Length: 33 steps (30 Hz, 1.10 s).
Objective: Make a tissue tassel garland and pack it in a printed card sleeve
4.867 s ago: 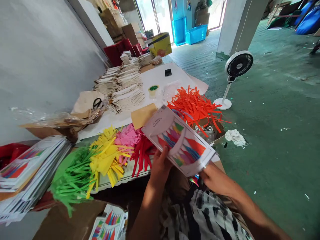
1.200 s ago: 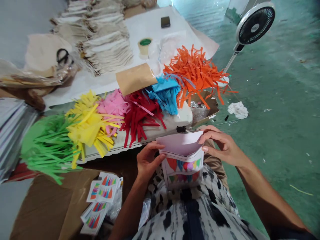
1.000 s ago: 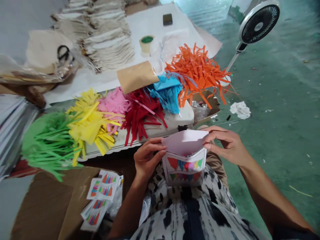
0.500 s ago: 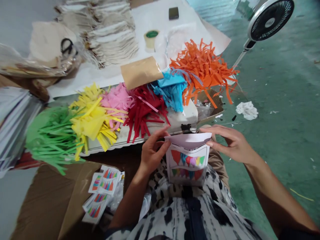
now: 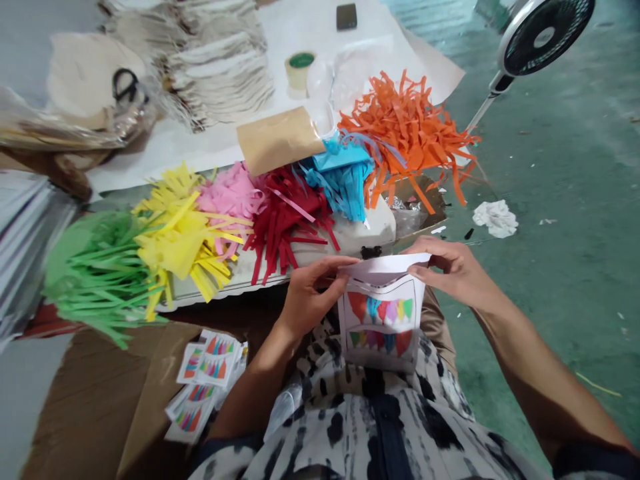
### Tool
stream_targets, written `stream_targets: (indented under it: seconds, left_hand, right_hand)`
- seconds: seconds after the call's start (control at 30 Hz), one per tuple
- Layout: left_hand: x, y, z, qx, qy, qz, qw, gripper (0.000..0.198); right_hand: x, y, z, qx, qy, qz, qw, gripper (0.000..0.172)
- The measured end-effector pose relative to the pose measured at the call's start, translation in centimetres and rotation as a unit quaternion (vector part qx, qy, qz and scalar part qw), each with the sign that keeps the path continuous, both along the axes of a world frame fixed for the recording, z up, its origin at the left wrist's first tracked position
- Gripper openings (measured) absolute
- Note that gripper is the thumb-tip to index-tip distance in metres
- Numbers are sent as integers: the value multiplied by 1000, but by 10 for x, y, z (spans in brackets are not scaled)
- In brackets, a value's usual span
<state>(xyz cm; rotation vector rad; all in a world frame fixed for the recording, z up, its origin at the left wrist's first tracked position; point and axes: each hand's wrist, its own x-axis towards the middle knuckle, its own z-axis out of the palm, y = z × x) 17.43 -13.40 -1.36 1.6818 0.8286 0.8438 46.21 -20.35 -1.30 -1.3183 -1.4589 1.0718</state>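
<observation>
A white printed card (image 5: 381,320) with rows of coloured tassels on it stands upright above my lap, its top part folded back. My left hand (image 5: 314,293) pinches the card's upper left edge between thumb and fingers. On the upper right edge, my right hand (image 5: 453,270) grips it the same way. Beyond the card, bundles of cut tissue fringe lie along the table's front: green (image 5: 97,267), yellow (image 5: 183,233), pink (image 5: 234,193), dark red (image 5: 290,217), light blue (image 5: 343,177) and orange (image 5: 407,130).
More printed cards (image 5: 213,360) lie in an open cardboard box (image 5: 100,400) at lower left. On the table are a brown paper piece (image 5: 280,140), a tape roll (image 5: 299,73), scissors (image 5: 125,85) and stacked pale bundles (image 5: 220,80). A fan (image 5: 543,40) stands at right.
Both hands and the card have shifted slightly to the right and upward. The right hand's fingers have closed more around the card's top edge.
</observation>
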Motion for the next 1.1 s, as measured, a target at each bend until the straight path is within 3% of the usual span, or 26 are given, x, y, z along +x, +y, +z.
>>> stream_targets:
  seconds: [0.13, 0.33, 0.47, 0.6, 0.7, 0.8, 0.97, 1.03, 1.1]
  left_hand:
    - [3, 3, -2, 29, 23, 2, 999, 30]
    - [10, 1, -4, 49, 56, 25, 997, 19]
    - [13, 8, 4, 53, 87, -11, 995, 22]
    - [20, 25, 20, 43, 121, -130, 983, 22]
    - [29, 37, 29, 49, 141, -182, 972, 23]
    - [40, 44, 29, 72, 156, -197, 965, 26]
    - [54, 50, 20, 136, 197, -163, 957, 22]
    - [52, 52, 18, 86, 168, -182, 965, 18]
    - [46, 55, 18, -12, 112, -213, 971, 24]
  right_hand:
    - [-2, -4, 1, 15, -48, -31, 998, 17]
    - [-4, -13, 2, 61, -122, -81, 987, 18]
    - [-2, -10, 4, 58, -121, -53, 990, 17]
    - [2, 0, 13, -6, -100, -17, 995, 16]
    - [5, 8, 22, -23, -119, 21, 992, 20]
    - [7, 10, 25, 34, -188, 51, 980, 20]
    - [9, 4, 11, 111, -299, 37, 947, 27]
    - [12, 2, 6, 112, -285, 32, 952, 27]
    - [15, 1, 4, 102, -248, 40, 963, 30]
